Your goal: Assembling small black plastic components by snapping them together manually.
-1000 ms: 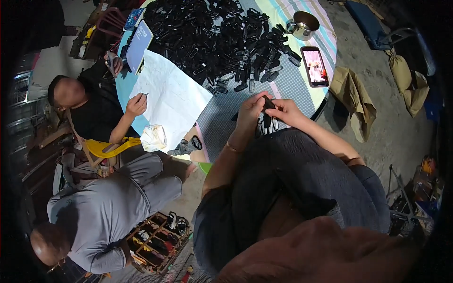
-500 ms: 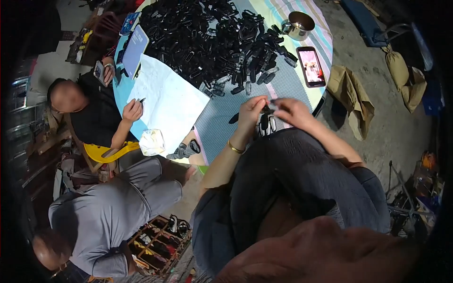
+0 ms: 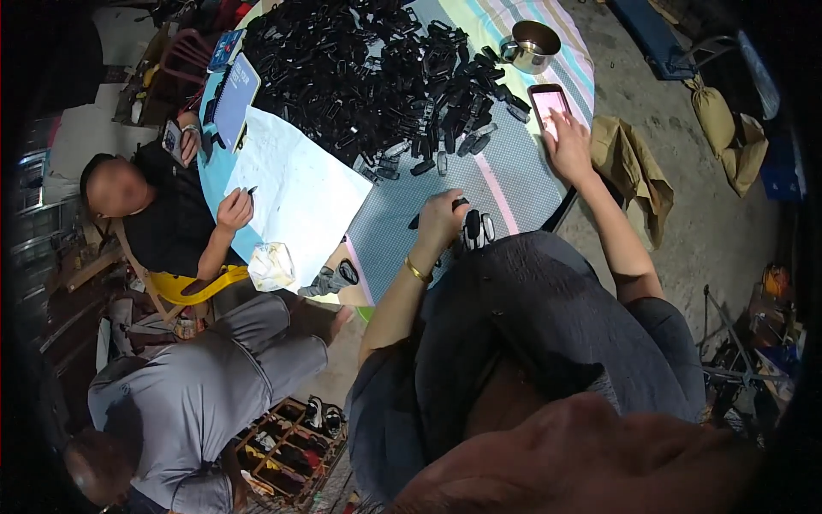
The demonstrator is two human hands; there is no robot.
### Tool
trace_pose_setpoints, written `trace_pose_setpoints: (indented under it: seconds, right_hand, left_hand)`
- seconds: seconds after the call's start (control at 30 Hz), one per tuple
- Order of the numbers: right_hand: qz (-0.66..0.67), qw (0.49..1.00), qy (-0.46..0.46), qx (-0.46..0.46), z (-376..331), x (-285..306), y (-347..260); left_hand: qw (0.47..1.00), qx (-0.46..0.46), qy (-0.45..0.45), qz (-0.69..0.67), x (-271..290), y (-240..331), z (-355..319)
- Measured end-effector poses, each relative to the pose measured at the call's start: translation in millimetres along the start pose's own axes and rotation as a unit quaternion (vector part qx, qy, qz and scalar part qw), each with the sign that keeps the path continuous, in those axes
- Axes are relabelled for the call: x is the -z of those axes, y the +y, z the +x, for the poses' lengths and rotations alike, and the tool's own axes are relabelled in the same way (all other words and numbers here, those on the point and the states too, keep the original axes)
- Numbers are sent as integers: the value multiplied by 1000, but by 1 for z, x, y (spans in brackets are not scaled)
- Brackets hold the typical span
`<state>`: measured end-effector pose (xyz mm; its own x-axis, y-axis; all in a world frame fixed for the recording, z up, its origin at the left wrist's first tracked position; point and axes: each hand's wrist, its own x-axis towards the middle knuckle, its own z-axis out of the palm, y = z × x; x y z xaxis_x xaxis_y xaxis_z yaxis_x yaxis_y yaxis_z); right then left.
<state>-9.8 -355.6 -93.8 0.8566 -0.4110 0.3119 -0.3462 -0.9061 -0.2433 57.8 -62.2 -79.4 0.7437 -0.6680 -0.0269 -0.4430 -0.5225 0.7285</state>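
My right hand (image 3: 568,147) reaches over the phone (image 3: 549,101) at the table's right side, fingers stretched and touching its lit screen. Near the table's front edge my left hand (image 3: 439,221), with a gold bangle at the wrist, is closed on a small black oblong part (image 3: 461,204). Beside that hand several black and grey-white oblong parts (image 3: 478,230) lie in a short row. A large heap of black parts (image 3: 342,77) covers the far middle of the table, with grey ones scattered along its near edge.
A metal cup (image 3: 533,50) stands at the far right. To the left lie a large white sheet (image 3: 300,197), a blue notebook (image 3: 237,101), a crumpled wrapped bundle (image 3: 272,264) and grey cloth (image 3: 330,278). A person (image 3: 163,206) with a pen and another in grey (image 3: 197,394) sit leftward.
My right hand has left the spot beside my left hand and moved up and right onto the phone. My left hand has shifted slightly down and stays near the row of parts.
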Motion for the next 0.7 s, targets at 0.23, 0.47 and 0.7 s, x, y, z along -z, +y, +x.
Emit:
trace_pose_setpoints:
  seconds: [0.23, 0.47, 0.7]
  right_hand:
    - [228, 973, 36, -15, 3, 11, -11]
    - [180, 981, 62, -34, -19, 20, 30]
    - [157, 987, 47, 7, -50, 38, 37]
  left_hand:
    - [997, -53, 46, -10, -2, -5, -6]
    - [998, -61, 18, 2, 1, -3, -5]
    - [999, -53, 5, 11, -1, 6, -6]
